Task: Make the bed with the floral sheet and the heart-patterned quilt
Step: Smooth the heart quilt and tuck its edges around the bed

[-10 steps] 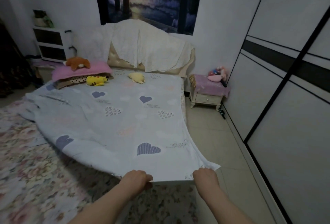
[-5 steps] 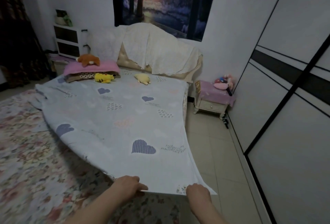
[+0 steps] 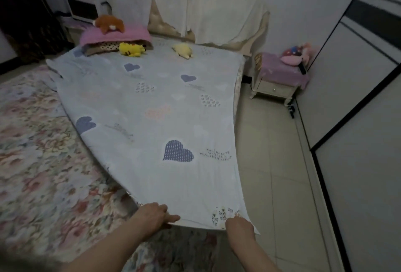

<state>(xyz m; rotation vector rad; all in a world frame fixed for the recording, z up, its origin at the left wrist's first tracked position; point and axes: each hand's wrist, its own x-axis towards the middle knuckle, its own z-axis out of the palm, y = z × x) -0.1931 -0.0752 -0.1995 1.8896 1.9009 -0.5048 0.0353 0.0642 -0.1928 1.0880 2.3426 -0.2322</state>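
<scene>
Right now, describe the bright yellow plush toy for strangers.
From the draped headboard, look left to the pink pillow. The bright yellow plush toy lies on the heart-patterned quilt before it; the brown plush tops the pillow, the cream plush farther right.

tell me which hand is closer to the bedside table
Right. The right hand grips the quilt edge near its right corner, the bedside table ahead to its right. The left hand holds that edge further left, by the floral sheet.
</scene>
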